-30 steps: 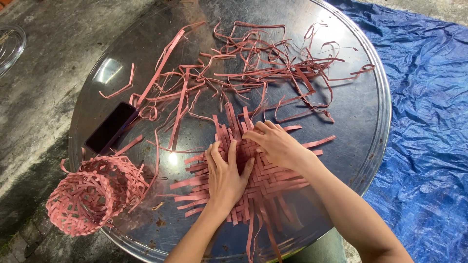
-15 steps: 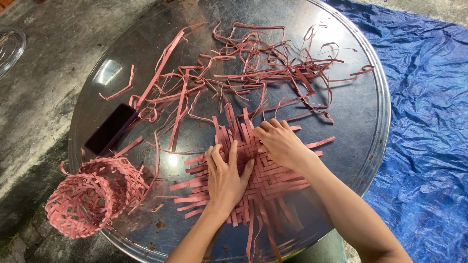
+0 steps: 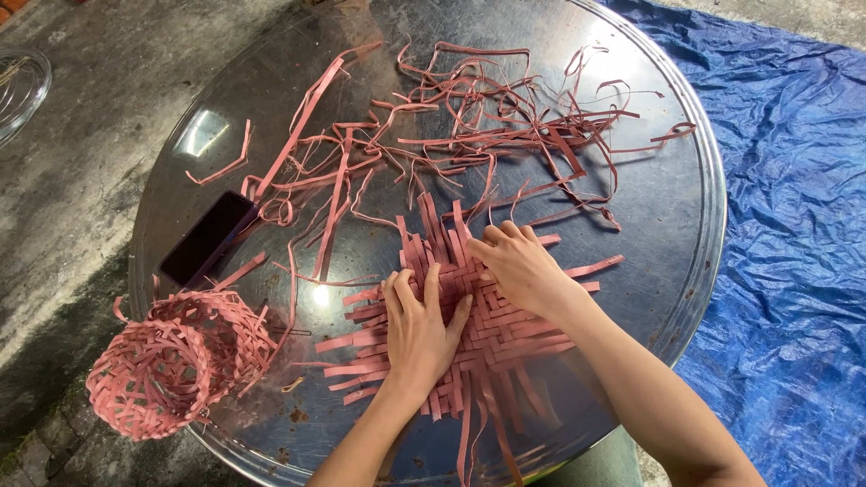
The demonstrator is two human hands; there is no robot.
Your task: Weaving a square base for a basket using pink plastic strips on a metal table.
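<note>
Here, weaving step: left hand (image 3: 417,329) lies flat, pinning pink woven mat (image 3: 492,338) at tray (image 3: 713,225) 6 o'clock, w/ right hand (image 3: 521,266) fingers curled on strip ends; next likely needs loose strip (image 3: 338,203) from 12 o'clock.

a flat woven mat (image 3: 505,334) of pink strips in a herringbone pattern lies on the near part of a round metal tray (image 3: 695,271), loose strip ends sticking out on every side, both hands pressing on it
</note>
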